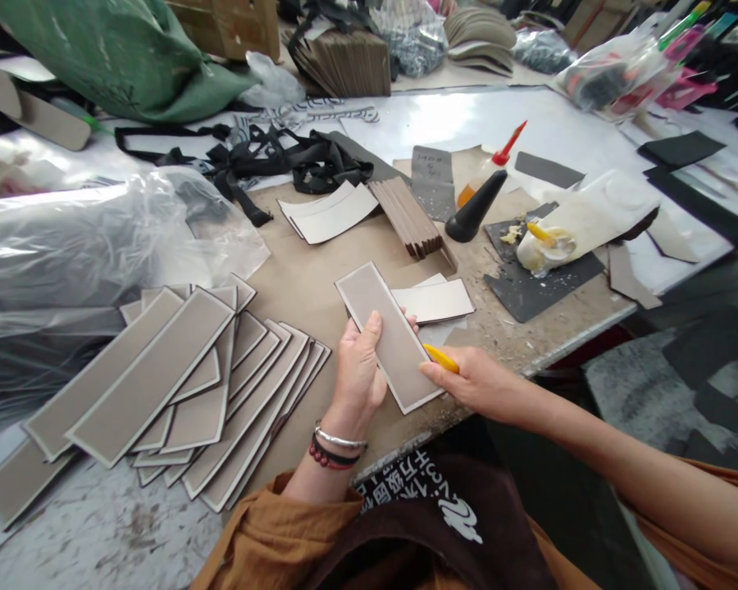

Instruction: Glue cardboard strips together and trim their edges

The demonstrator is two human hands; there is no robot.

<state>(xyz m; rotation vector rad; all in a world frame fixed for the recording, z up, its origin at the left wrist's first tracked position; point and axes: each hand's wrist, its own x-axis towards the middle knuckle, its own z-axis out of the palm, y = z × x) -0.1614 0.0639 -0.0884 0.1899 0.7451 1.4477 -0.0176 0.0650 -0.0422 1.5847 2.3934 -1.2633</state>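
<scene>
My left hand (360,352) grips a flat rectangular grey-beige panel (384,328) with a pale border, thumb on its face and fingers underneath. In my right hand (476,377) is a yellow-handled tool (441,358), held against the panel's right edge; its working tip is hidden. A fanned pile of similar panels (153,360) lies to the left of my hands. Just behind the held panel rest a few white-faced pieces (436,300). Farther back stand a tight row of brown strips (406,217) and more curved white pieces (329,213).
A white container (590,221) lies tilted on a dark, glue-stained sheet (522,291). Near it are a black cone (476,206) and a red-tipped bottle (489,174). Black straps (289,156) lie tangled behind. Clear plastic wrap (92,270) covers the left side; a green bag (123,65) sits beyond.
</scene>
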